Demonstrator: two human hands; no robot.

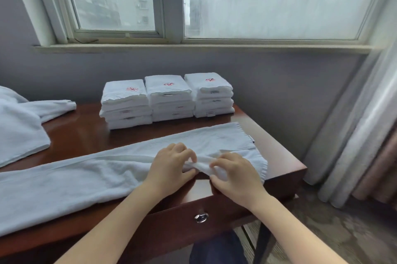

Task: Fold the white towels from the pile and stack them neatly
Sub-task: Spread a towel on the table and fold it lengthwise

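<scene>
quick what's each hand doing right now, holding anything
Left hand: closed, pinching the long white terry towel.
Right hand: closed, pinching a bunched fold of the same towel.

The long towel (75, 180) and the unfolded pile (19, 132) both run out past the left edge. The right hand (234, 175) hides part of the long towel's near edge. On the folded stacks (169, 100), the red emblems (132, 89) and small tags (211, 113) are too small to read.
</scene>
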